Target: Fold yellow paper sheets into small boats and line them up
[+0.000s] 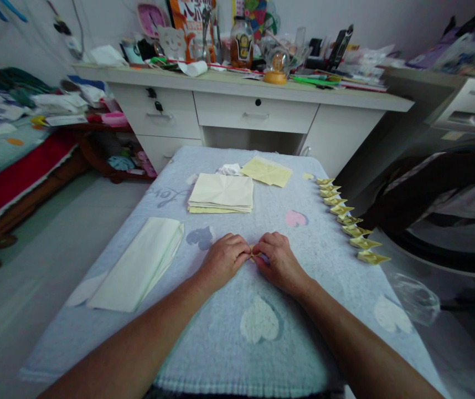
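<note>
My left hand [228, 256] and my right hand [279, 259] meet over the middle of the cloth-covered table. Their fingertips pinch a small folded piece of yellow paper [253, 252], which the fingers mostly hide. Just beyond my hands lies a stack of cream paper sheets [223, 189] with crease lines on the top sheet. Behind it to the right are a few loose yellow sheets [267, 170]. A long folded pale paper bundle [140, 263] rests to the left. Along the right edge runs a row of several pointed yellow folded-paper pieces [362, 243].
The table's blue cloth [204, 343] has heart patterns. A crumpled white tissue [230, 169] sits behind the stack. Beyond stands a white desk [258, 111] cluttered with jars and papers. A washing machine [461, 122] is at right, a bed [9, 160] at left.
</note>
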`<state>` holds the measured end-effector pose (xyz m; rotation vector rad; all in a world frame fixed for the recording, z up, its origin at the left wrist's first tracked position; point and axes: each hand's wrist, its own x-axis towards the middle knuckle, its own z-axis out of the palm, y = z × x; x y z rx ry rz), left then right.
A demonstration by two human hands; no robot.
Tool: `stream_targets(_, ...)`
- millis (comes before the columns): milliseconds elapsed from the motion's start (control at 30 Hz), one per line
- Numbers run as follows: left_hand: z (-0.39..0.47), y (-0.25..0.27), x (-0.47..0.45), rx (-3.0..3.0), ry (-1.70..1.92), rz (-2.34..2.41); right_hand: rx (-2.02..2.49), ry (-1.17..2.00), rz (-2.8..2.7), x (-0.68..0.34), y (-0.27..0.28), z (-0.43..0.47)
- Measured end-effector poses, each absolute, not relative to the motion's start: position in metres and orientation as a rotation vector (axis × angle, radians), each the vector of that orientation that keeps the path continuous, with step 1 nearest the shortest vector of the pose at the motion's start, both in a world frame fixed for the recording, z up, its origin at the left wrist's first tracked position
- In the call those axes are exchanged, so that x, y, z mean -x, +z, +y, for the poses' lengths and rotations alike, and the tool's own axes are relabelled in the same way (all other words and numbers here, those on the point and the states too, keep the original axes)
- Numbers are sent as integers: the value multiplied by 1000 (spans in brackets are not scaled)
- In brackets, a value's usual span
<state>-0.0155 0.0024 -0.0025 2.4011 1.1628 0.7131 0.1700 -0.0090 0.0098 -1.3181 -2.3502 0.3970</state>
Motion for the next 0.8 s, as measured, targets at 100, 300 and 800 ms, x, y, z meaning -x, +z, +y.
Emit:
stream_targets(100,2,-2,16,-2388,721,1185,1343,402,-2373,-168,10,-7)
stream_targets(300,4,4,17,-2326,726,1247,1400,402,-2393,-165,13,-5)
stream_targets(800,5,5,15,-2305,679,1236,1384,513,-2287,-171,9,-6)
